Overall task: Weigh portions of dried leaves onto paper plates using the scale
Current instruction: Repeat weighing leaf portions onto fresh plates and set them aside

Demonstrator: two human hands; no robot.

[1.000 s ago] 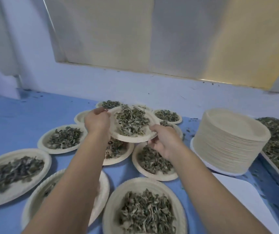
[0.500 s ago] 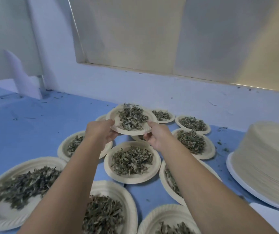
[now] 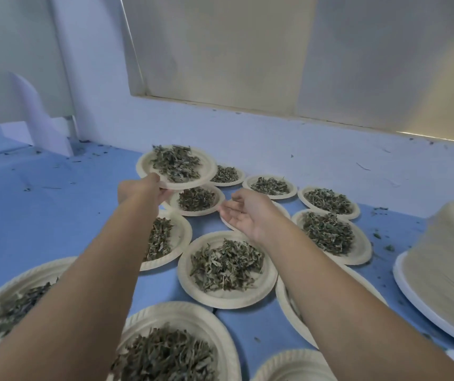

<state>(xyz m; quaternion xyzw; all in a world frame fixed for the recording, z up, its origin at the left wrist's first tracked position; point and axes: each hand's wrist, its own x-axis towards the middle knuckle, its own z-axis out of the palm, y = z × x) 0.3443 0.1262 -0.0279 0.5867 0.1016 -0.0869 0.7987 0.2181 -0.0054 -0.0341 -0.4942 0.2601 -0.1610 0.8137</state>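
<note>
Currently in hand: one held paper plate (image 3: pixel 208 167), round and cream, carrying a heap of dried leaves (image 3: pixel 176 163), raised above the blue tabletop (image 3: pixel 41 221) at the far end of the left arm's reach.

Left hand (image 3: pixel 140 188): grips that plate at its near-left rim, thumb on top of the rim, fingers underneath, forearm stretched forward.

Right hand (image 3: pixel 245 215): holds nothing, palm turned up and towards the left hand, fingers relaxed and slightly bent, clear of the held plate, nearer and to its right.

Set down on the tabletop, each a paper plate with its own leaf portion:
- lower plate (image 3: pixel 219 200), partly covered by the held one, between the two hands
- row of three plates (image 3: pixel 247 187) beyond the right hand
- heaped plate (image 3: pixel 361 251) just right of the right hand
- broad plate (image 3: pixel 231 301) below the right wrist, leaves spread wide
- half-hidden plate (image 3: pixel 183 237) under the left forearm
- nearest plates (image 3: pixel 214 323), under and beside both forearms, cut by the frame edge

Well to the right of the right arm: stack of empty paper plates (image 3: pixel 448 259), tall, blurred.

Loose leaf crumbs (image 3: pixel 381 209) dot the tabletop between that stack and the filled plates
</note>
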